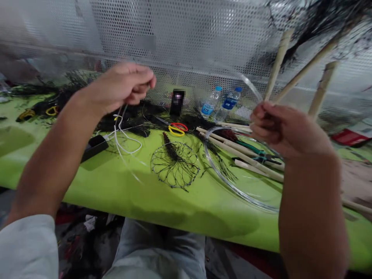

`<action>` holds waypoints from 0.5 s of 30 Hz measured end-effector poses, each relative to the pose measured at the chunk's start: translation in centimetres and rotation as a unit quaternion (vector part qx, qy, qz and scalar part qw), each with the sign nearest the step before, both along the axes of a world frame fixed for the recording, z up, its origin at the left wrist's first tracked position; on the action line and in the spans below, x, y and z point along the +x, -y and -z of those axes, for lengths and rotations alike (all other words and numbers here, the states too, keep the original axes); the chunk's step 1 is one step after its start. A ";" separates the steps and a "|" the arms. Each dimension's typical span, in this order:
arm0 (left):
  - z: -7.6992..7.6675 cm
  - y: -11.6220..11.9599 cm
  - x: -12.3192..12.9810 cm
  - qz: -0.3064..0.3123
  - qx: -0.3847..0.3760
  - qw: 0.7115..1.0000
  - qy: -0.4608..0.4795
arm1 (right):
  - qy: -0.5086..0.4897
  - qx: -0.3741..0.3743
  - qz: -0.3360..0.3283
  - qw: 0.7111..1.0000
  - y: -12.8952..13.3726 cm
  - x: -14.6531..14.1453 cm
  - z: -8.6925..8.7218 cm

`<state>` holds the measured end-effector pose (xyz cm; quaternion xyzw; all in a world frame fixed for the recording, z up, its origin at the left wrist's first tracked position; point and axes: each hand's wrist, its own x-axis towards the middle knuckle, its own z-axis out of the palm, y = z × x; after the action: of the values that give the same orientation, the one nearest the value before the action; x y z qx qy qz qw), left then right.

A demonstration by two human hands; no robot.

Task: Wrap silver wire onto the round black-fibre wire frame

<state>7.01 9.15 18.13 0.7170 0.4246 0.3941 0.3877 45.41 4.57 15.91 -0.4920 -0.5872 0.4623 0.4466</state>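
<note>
My left hand (128, 83) is raised over the left of the table, its fingers pinched together. A faint clear strand shows below it, but what the fingertips hold cannot be made out. On the right, my right hand (276, 124) is closed around a clear plastic strand (251, 87), whose end sticks up above the fist. Beneath that hand lies a coil of clear plastic line (223, 180). Between my hands, a round net-like piece of dark twigs (176, 164) with a wire rim lies flat on the green table (139, 201).
Scissors with red and yellow handles (177, 128), a white cable (117, 141) and a black power strip (94, 147) lie left of centre. Two water bottles (211, 102) stand by the perforated metal panel (186, 42). Wooden sticks (244, 153) and green-handled pliers (258, 155) are at right.
</note>
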 end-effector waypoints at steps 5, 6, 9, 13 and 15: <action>-3.9 0.5 0.6 -0.044 0.145 0.984 -0.090 | -0.053 0.077 0.026 0.995 0.2 -1.2 -2.2; -4.0 0.6 0.5 -0.051 0.151 0.982 -0.099 | -0.062 0.079 0.030 0.995 0.2 -1.4 -2.3; -3.4 0.9 -0.2 -0.062 0.164 0.977 -0.120 | -0.099 0.084 0.043 0.991 0.2 -1.9 -2.3; -2.3 1.6 -1.2 -0.062 0.175 0.974 -0.127 | -0.130 0.092 0.041 0.986 0.3 -2.4 -2.5; -2.0 2.1 -1.3 -0.071 0.168 0.979 -0.090 | -0.133 0.107 0.037 0.985 0.2 -2.6 -2.7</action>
<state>5.72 7.08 20.10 0.7726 0.4356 0.4196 0.1931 42.80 4.32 18.62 -0.3971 -0.5497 0.4413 0.5877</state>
